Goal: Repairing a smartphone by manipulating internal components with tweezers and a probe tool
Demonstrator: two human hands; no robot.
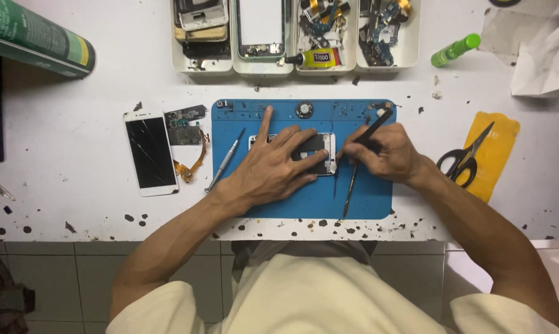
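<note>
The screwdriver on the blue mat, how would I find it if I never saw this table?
Start at the blue mat in the middle of the white table. Look along its left edge, just left of the left hand that presses on the opened phone. The screwdriver lies there slanted, thin and silver-grey with a dark tip, unlike the black tool that the right hand holds.

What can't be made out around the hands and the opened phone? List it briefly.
- Head view: most of the opened phone lies under the left hand.
- Head view: the tip of the black tool is hidden by the right hand, so its contact point is unclear.
- Head view: parts in the white trays are too small to identify, and the top edge cuts them off.
- Head view: the green can is cut off at the left edge.
</note>
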